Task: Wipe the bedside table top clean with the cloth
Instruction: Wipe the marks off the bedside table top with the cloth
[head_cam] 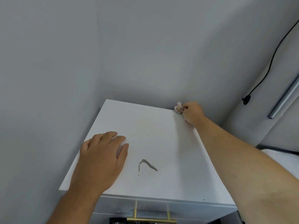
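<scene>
The white bedside table top [155, 139] fills the middle of the head view. A grey V-shaped streak of dust [146, 164] lies near its front centre, with a few dark specks around it. My left hand [102, 160] rests flat on the left part of the top, fingers apart, holding nothing. My right hand [192, 113] is at the far right corner, shut on a small bunched pinkish cloth [178, 108] with a dirty patch. The cloth touches the corner beside the wall.
Grey walls close in on the left and behind. A black cable with a plug [246, 100] hangs on the right wall above a metal bar [284, 97]. A drawer with a brass handle [151, 219] is below the front edge. A bed edge [281, 157] lies right.
</scene>
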